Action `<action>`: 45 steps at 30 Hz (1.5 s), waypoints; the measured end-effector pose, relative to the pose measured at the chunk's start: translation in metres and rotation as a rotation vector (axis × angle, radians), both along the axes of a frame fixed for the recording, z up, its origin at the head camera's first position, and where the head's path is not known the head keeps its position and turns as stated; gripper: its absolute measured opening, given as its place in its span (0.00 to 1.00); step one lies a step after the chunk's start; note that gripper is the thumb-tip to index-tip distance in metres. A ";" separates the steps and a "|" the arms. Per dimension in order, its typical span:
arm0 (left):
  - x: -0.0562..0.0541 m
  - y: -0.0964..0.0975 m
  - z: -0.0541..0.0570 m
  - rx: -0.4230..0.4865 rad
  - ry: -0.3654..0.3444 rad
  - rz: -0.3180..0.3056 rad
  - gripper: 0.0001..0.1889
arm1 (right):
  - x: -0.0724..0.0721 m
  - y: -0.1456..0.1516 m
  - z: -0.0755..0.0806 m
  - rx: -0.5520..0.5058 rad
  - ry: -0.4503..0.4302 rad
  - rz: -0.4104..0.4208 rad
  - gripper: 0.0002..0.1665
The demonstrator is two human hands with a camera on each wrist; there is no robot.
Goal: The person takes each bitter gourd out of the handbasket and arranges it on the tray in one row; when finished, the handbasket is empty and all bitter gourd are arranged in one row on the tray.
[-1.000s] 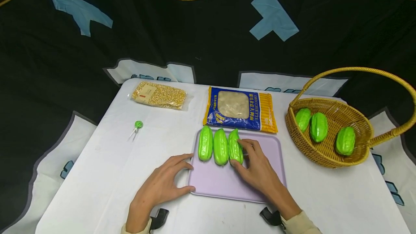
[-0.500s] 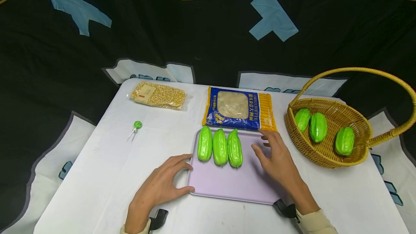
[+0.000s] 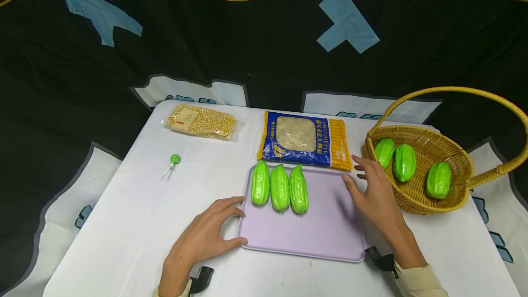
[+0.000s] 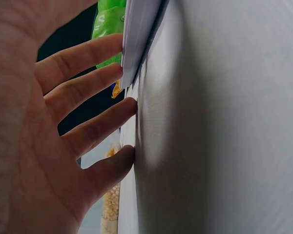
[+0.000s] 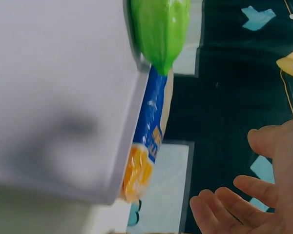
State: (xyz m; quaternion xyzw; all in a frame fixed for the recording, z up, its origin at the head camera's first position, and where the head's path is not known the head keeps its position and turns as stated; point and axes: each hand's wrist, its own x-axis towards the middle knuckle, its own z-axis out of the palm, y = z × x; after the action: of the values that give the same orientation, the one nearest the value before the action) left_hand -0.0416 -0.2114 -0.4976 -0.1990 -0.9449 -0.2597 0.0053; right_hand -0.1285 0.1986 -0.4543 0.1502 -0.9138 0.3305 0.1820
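Note:
Three shiny green ridged gourds lie side by side on the left part of a lilac tray: the left one, the middle one and the right one. My left hand has its fingers spread, with some fingertips touching the tray's left edge, as the left wrist view also shows. Over the tray's right edge hovers my right hand, fingers relaxed and holding nothing. It is close to a wicker basket, where three shorter green gourds lie.
Behind the tray lies a blue and yellow pasta bag. A clear bag of corn kernels is at the back left, with a green lollipop in front of it. The basket's tall handle arches above its opening.
My right hand has let go of the right gourd on the tray and moved right towards the basket. That gourd stays beside the other two. The left hand has kept its place.

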 end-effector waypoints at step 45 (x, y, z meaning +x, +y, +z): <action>-0.001 0.000 0.000 0.005 0.000 -0.004 0.28 | -0.036 0.109 0.001 0.088 -0.253 -0.301 0.35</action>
State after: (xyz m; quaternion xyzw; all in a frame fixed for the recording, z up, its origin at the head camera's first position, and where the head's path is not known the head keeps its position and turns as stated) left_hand -0.0422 -0.2116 -0.4973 -0.2008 -0.9439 -0.2620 0.0051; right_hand -0.1649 0.3076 -0.4533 -0.0228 -0.9552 0.2754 0.1062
